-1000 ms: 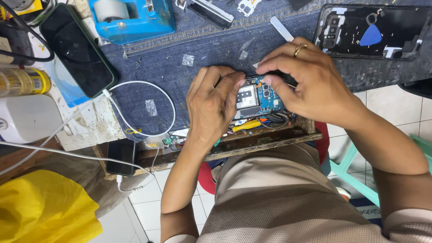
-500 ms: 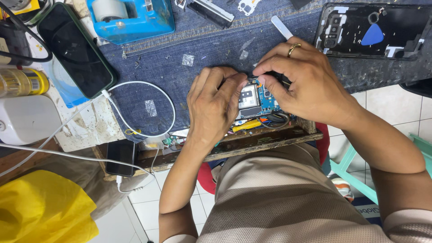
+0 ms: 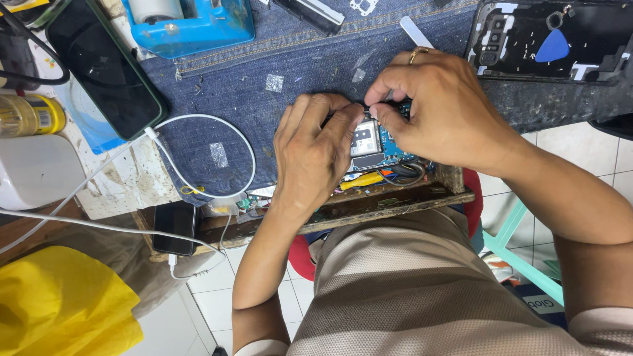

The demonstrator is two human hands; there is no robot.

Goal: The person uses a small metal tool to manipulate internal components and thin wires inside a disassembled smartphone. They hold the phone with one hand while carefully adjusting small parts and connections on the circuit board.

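My left hand lies over the left part of a small blue circuit board and holds it down on the denim mat. The fingers of my right hand, which wears a gold ring, pinch a thin dark tool at the board's top edge. The fingertips of both hands meet there. Most of the board is hidden under my hands. A silver shield and a yellow-and-black tool show just below it.
A dark phone in a green case, a blue tape dispenser and a yellow bottle sit to the left. A white cable loops to a small phone. An opened phone back with a blue pick lies top right.
My right hand has shifted left and up, so its fingertips now meet my left fingers over the board's top edge. My left hand has stayed on the board.
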